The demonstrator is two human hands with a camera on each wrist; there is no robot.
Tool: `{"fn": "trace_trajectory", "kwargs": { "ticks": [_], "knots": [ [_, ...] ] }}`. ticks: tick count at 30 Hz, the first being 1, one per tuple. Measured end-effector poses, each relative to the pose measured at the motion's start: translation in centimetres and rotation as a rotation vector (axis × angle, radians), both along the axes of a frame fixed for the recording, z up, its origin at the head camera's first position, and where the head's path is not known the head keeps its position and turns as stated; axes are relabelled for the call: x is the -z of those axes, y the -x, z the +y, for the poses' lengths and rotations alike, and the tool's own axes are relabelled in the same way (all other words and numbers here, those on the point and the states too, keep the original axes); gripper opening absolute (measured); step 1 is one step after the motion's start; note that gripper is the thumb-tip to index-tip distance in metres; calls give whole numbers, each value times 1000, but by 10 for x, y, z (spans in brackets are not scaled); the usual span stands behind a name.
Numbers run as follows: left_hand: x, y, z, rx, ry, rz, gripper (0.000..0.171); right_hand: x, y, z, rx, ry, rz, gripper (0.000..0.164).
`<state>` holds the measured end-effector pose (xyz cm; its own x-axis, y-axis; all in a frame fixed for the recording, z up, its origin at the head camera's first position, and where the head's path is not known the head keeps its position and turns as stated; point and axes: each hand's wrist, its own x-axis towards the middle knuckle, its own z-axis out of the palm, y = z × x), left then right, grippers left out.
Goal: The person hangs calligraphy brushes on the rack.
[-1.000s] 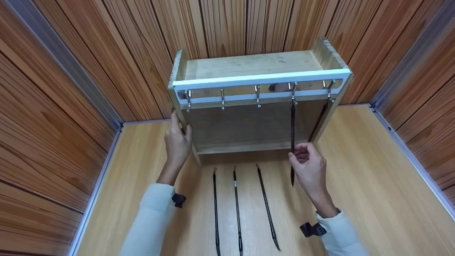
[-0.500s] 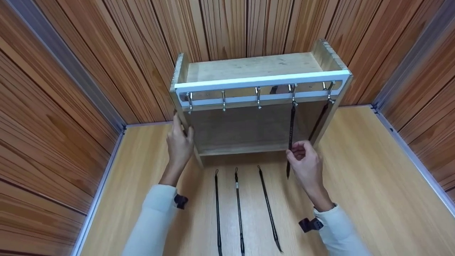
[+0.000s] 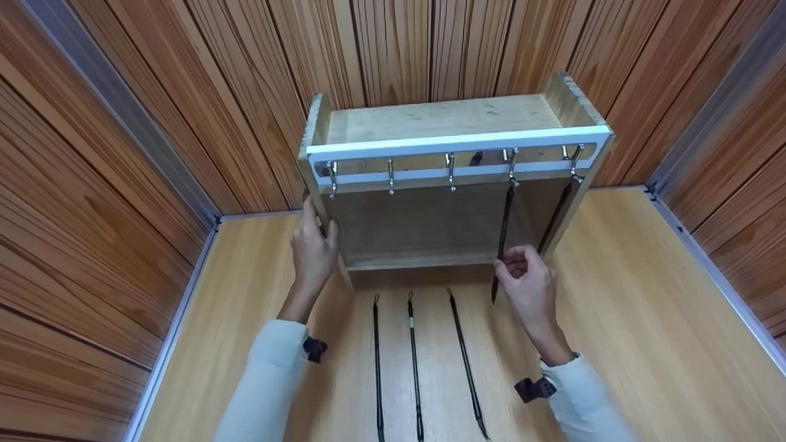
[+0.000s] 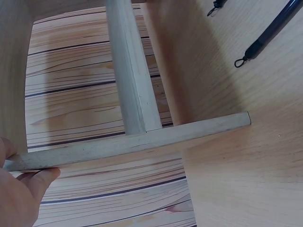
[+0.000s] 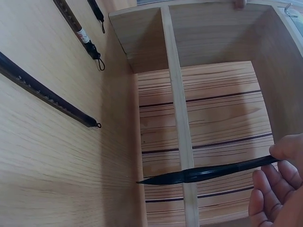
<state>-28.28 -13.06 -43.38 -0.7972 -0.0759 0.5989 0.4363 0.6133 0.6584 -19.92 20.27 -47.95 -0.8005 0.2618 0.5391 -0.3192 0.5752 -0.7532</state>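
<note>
A wooden shelf (image 3: pixel 430 120) with a white hook rail (image 3: pixel 430 145) stands at the back of the table. My left hand (image 3: pixel 314 252) grips its left side board (image 4: pixel 118 146), thumb and fingers on either face. From the fourth hook hangs a dark calligraphy brush (image 3: pixel 505 224), tip down; my right hand (image 3: pixel 529 282) pinches its lower handle between thumb and fingers. In the right wrist view the pointed tip of this brush (image 5: pixel 163 178) crosses in front of the lower crossbar. Another calligraphy brush (image 3: pixel 556 212) hangs from the rightmost hook, partly shaded by the right side board.
Three more calligraphy brushes, a left one (image 3: pixel 377 368), a middle one (image 3: pixel 414 362) and a right one (image 3: pixel 465 356), lie on the table (image 3: pixel 645 307) before the shelf, loops toward it. The three left hooks (image 3: pixel 391 175) bear nothing. Wood-panelled walls (image 3: pixel 393 49) enclose the table.
The tip of the hanging brush has swung a little left and back toward the shelf with my right hand. The left hand keeps its hold; the view has shifted slightly.
</note>
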Motion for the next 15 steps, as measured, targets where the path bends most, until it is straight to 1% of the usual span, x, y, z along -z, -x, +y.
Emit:
{"fn": "trace_trajectory", "kwargs": {
  "ticks": [10, 15],
  "knots": [
    [-1, -1, 0, -6, -11, -4, 49, 0, -4, 0, -13, 0, -6, 18],
    [-1, -1, 0, 0, -13, -11, 50, 0, -7, 0, -17, 8, -28, 19]
  ]
}}
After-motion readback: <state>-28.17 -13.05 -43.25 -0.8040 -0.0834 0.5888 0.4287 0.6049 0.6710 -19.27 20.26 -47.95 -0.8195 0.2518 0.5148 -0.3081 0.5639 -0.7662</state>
